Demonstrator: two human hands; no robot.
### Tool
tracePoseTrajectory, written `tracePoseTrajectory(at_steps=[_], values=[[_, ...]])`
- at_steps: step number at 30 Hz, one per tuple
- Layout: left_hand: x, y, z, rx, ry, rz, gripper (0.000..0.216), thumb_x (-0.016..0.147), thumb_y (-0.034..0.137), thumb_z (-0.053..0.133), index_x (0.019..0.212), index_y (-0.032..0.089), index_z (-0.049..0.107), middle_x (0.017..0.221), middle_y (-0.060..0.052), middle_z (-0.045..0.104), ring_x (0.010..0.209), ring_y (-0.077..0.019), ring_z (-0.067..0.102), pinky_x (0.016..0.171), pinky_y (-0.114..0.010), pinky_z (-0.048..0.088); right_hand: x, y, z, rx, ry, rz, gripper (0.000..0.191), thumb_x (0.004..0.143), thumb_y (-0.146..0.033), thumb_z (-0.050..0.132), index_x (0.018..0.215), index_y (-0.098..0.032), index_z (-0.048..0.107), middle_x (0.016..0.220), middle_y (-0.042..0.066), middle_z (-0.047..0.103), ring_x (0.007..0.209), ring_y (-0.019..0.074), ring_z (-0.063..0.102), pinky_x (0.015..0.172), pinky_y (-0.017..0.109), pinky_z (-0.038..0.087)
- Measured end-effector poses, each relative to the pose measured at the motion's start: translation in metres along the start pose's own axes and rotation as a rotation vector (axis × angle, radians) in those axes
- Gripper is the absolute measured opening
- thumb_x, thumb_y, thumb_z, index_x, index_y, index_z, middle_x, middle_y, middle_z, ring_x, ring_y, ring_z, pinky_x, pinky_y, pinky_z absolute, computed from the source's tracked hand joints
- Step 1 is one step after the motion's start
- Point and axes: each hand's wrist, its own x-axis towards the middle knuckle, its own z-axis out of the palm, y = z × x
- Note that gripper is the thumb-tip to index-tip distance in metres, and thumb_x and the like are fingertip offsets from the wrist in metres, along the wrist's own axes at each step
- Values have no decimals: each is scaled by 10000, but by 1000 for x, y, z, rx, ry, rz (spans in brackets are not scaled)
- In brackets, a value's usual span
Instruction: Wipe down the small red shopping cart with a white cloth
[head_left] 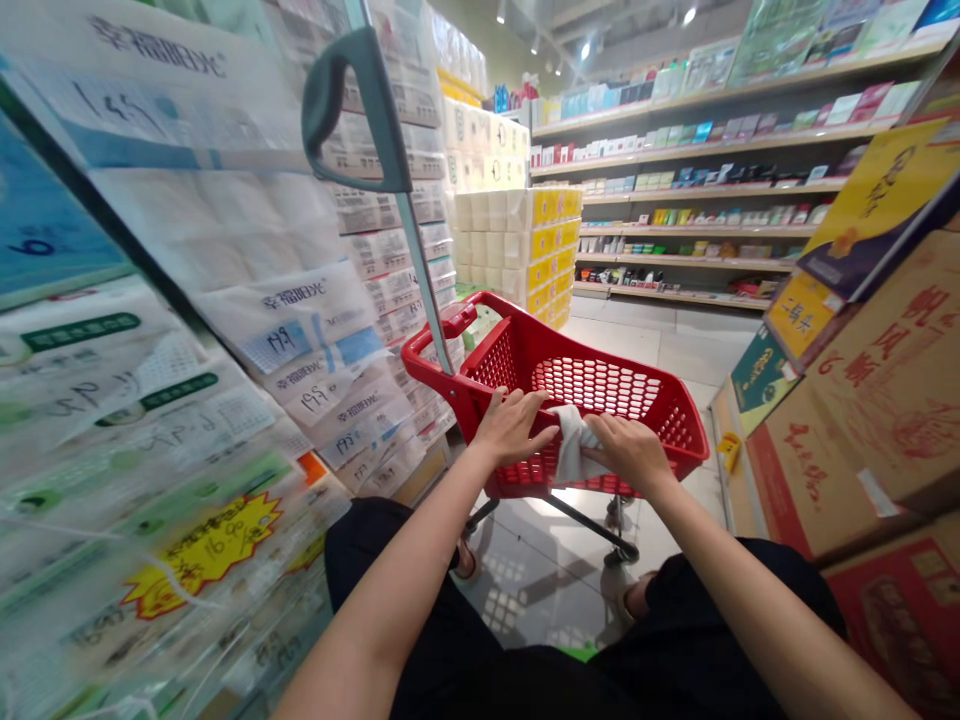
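A red plastic shopping basket on wheels [660, 410] stands on the tiled floor in front of me. Its grey pull handle [360, 110] rises on a metal pole at the left. A white cloth [571, 440] lies over the basket's near rim. My left hand [510, 425] rests on the rim with its fingers curled onto the cloth's left edge. My right hand [630, 450] is closed on the cloth's right side. I am crouched low, with my dark-clad knees at the bottom of the view.
Stacked packs of tissue paper [225, 300] with price tags fill the left side. Cardboard boxes [862, 400] stand close on the right. Yellow and white stacked cartons [525, 240] and long product shelves [712, 180] lie ahead across the tiled aisle.
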Motion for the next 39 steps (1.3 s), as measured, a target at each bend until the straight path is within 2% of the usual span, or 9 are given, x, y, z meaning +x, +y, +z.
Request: tracePoseTrajectory(at_steps=[6, 10, 15, 20, 24, 28, 34, 39], values=[[0, -4, 0, 2, 0, -16, 445, 943, 503, 451, 1298, 235, 425, 1193, -50, 642, 1063, -247, 536, 1041, -436, 234, -54, 49, 5, -2, 4, 85, 296, 943, -470, 487, 969, -197, 600, 829, 37, 647, 733, 162, 561, 631, 281, 257], [-1, -2, 0, 17, -4, -28, 482, 925, 541, 456, 1300, 240, 428, 1221, -59, 628, 1069, -259, 530, 1037, -443, 234, -67, 54, 7, 0, 15, 183, 284, 939, -446, 480, 900, -196, 609, 818, 34, 658, 702, 153, 560, 607, 282, 245], [-1, 0, 0, 51, -6, -33, 562, 882, 592, 488, 1312, 236, 424, 1181, -70, 630, 1064, -282, 519, 1042, -470, 221, -50, 34, 0, -8, -33, 268, 256, 945, -376, 452, 910, -186, 621, 845, 49, 682, 733, 162, 578, 619, 293, 244], [0, -1, 1, 61, 0, -32, 609, 851, 575, 527, 1333, 225, 402, 1168, -80, 626, 1068, -293, 509, 1045, -486, 209, -9, -1, -12, 51, -116, 236, 277, 974, -351, 405, 1032, -190, 623, 912, 55, 701, 768, 170, 601, 634, 296, 254], [-1, -3, 2, 68, -14, -36, 629, 825, 518, 566, 1349, 223, 380, 1208, -82, 613, 1094, -293, 506, 1050, -480, 208, 21, -27, -15, 126, -146, 275, 329, 997, -383, 353, 994, -209, 632, 884, 47, 707, 726, 159, 602, 592, 296, 219], [-1, -11, 0, 61, -14, -53, 597, 833, 473, 569, 1347, 236, 379, 1190, -72, 627, 1084, -282, 519, 1055, -466, 208, 27, -34, -13, 177, -130, 289, 384, 1012, -411, 301, 953, -220, 629, 843, 32, 703, 673, 148, 592, 558, 289, 190], [-4, -22, -6, 30, -9, -41, 503, 849, 430, 562, 1304, 256, 436, 1120, -43, 658, 1037, -255, 539, 1040, -442, 237, 0, -15, -8, 121, -59, 180, 311, 985, -354, 369, 916, -181, 617, 789, 51, 673, 622, 141, 557, 554, 289, 223], [-6, -29, -7, 29, -39, 10, 287, 850, 391, 552, 1108, 273, 592, 1087, -37, 641, 1027, -249, 532, 1039, -451, 234, -48, 20, -2, 127, -1, 185, 279, 948, -321, 405, 898, -165, 632, 840, 80, 674, 720, 176, 586, 629, 281, 339]])
